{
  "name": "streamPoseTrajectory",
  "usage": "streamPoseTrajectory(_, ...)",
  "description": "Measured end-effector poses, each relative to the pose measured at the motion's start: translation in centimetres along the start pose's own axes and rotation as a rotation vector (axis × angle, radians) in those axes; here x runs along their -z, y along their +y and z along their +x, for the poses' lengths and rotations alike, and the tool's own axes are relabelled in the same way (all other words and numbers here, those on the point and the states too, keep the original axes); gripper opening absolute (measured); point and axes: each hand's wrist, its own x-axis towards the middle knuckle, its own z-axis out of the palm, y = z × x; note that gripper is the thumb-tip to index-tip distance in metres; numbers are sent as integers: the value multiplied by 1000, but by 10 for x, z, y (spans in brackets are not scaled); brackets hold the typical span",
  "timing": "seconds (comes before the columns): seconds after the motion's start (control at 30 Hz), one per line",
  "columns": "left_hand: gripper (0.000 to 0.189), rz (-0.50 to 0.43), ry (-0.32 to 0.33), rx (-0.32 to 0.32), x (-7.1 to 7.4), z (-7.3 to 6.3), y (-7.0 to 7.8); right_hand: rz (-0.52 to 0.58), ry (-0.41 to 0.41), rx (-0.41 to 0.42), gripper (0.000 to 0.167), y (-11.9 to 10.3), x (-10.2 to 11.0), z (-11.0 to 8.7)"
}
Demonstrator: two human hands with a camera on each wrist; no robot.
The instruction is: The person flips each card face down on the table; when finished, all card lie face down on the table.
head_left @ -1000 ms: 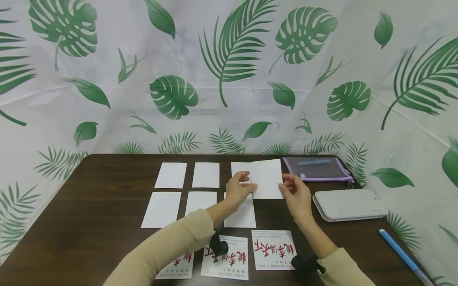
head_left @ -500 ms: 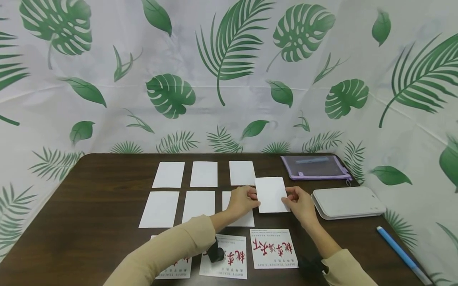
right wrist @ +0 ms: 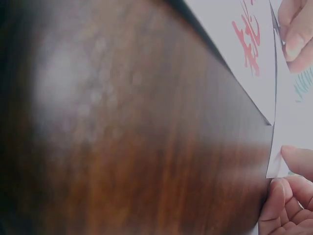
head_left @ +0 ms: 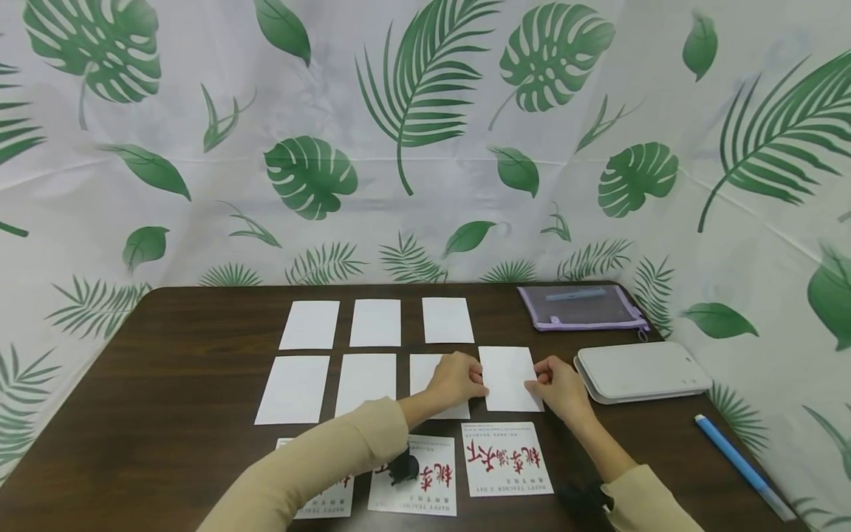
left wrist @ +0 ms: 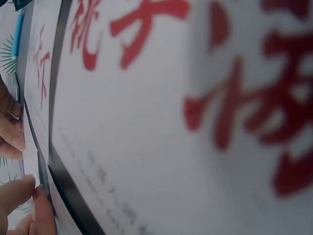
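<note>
A blank white card [head_left: 508,380] lies at or just above the dark table, at the right end of the nearer row of blank cards. My left hand [head_left: 457,382] pinches its left edge between thumb and fingers. On the opposite edge, my right hand [head_left: 561,387] pinches it too. In the right wrist view the right thumb and fingers [right wrist: 276,196] meet at the card's corner. Below my left forearm, part of another blank card [head_left: 425,369] is hidden by that hand. A printed card with red characters [head_left: 507,459] lies just in front of the held card.
Several more blank cards [head_left: 291,390] form two rows to the left. Two other printed cards [head_left: 414,496] lie near the front, partly under the left sleeve. At right are a white flat case [head_left: 641,372], a purple-edged mesh pouch [head_left: 581,307] and a blue pen [head_left: 738,462].
Both hands have brought the blank card toward me and down, from over the back row to the right end of the nearer row. The back-row card beneath it is now uncovered.
</note>
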Motion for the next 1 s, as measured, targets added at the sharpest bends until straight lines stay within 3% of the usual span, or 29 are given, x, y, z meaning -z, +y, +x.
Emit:
streamPoseTrajectory(0.23, 16, 106, -19, -43, -2, -1, 1, -36, -15, -28, 26, -3, 1, -2)
streamPoseTrajectory(0.83, 18, 228, -24, -73, 3, -3, 3, -51, -40, -6, 27, -2, -2, 2)
streamPoseTrajectory(1.0, 22, 131, -53, -81, 14, -1, 8, 47, 23, 15, 25, -11, 2, 7)
